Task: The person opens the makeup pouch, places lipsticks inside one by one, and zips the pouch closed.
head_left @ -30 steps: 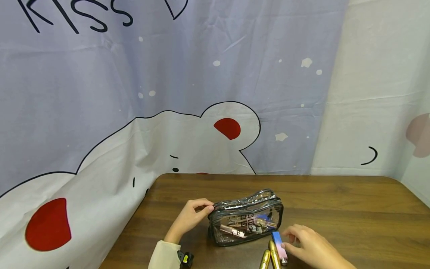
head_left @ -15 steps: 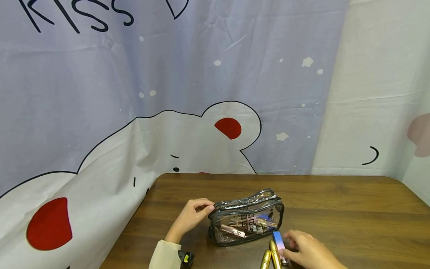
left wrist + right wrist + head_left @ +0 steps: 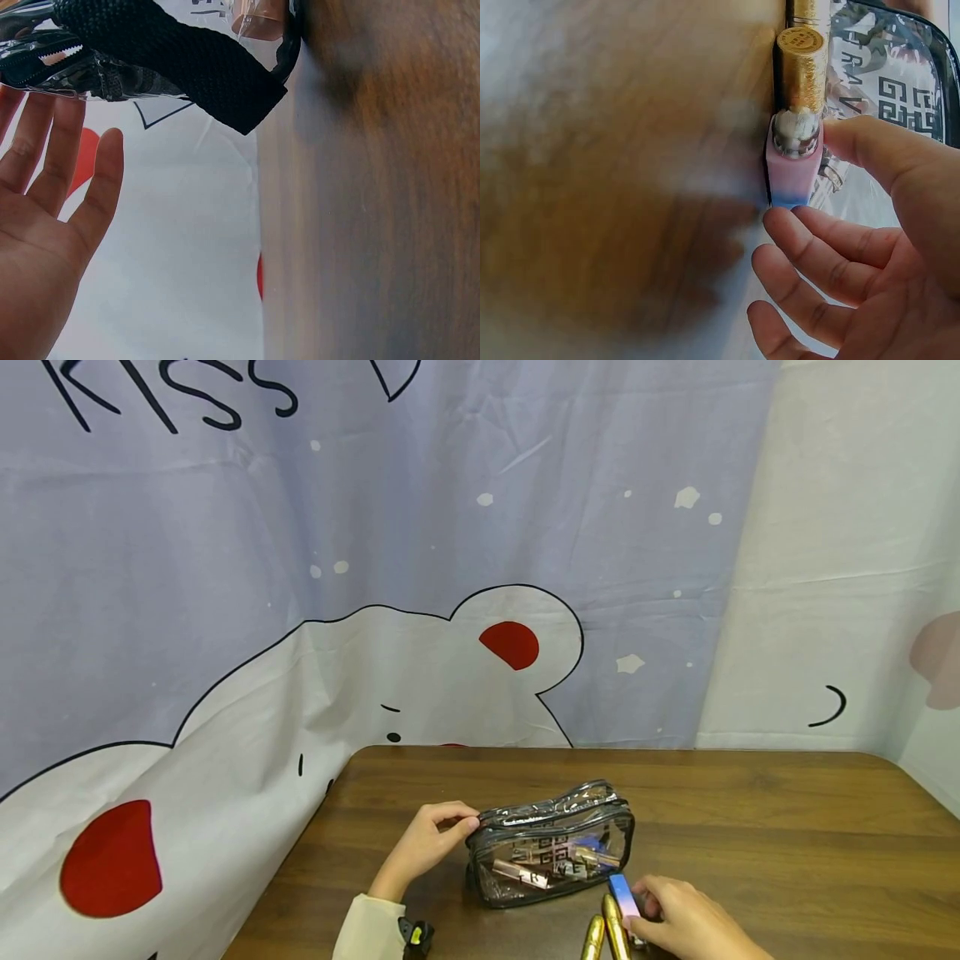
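Observation:
A clear cosmetic pouch point(image 3: 551, 843) with black trim stands on the table, slim tubes lying inside it. My left hand point(image 3: 431, 843) pinches its left upper corner between thumb and forefinger; in the left wrist view the pouch edge and a black strap point(image 3: 172, 56) hide some fingertips. In front of the pouch's right end lies a slim stick point(image 3: 624, 895), blue fading to pink, with a silvery end. My right hand point(image 3: 686, 914) holds it by its sides, thumb on the pink part. In the right wrist view the thumb and forefinger point(image 3: 802, 240) touch the stick.
Two gold tubes point(image 3: 615, 927) lie just left of the stick, close to my right thumb. The brown wooden table point(image 3: 787, 843) reaches back to a printed curtain point(image 3: 420, 677). A black wrist strap point(image 3: 416, 937) is on my left wrist.
My right hand has moved slightly left and closed in on the blue-and-pink stick, its thumb now against it. The left hand and the pouch have stayed in place.

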A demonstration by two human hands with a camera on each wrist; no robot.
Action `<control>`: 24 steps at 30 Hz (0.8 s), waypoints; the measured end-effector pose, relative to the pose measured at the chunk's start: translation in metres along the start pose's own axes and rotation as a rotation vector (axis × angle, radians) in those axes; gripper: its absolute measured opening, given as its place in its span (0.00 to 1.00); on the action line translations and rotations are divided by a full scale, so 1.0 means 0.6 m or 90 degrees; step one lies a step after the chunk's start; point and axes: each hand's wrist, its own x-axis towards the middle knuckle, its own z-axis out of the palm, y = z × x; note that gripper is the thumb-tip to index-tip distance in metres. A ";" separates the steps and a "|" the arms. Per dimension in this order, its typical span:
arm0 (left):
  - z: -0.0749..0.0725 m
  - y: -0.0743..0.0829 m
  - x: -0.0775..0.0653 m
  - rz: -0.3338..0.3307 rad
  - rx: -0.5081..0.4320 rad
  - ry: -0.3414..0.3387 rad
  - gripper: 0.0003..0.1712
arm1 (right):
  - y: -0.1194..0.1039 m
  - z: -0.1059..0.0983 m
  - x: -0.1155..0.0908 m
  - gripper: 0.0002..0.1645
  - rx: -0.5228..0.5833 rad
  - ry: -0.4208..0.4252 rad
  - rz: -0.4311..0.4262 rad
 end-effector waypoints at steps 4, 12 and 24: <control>0.000 0.000 0.001 -0.007 0.006 0.000 0.10 | -0.001 0.000 -0.003 0.16 0.002 0.014 -0.012; 0.000 -0.002 -0.001 -0.008 0.001 -0.002 0.09 | 0.004 0.001 -0.006 0.10 -0.046 0.030 -0.004; -0.001 0.016 -0.001 -0.020 0.010 -0.005 0.08 | 0.028 0.000 -0.003 0.09 -0.053 0.030 -0.095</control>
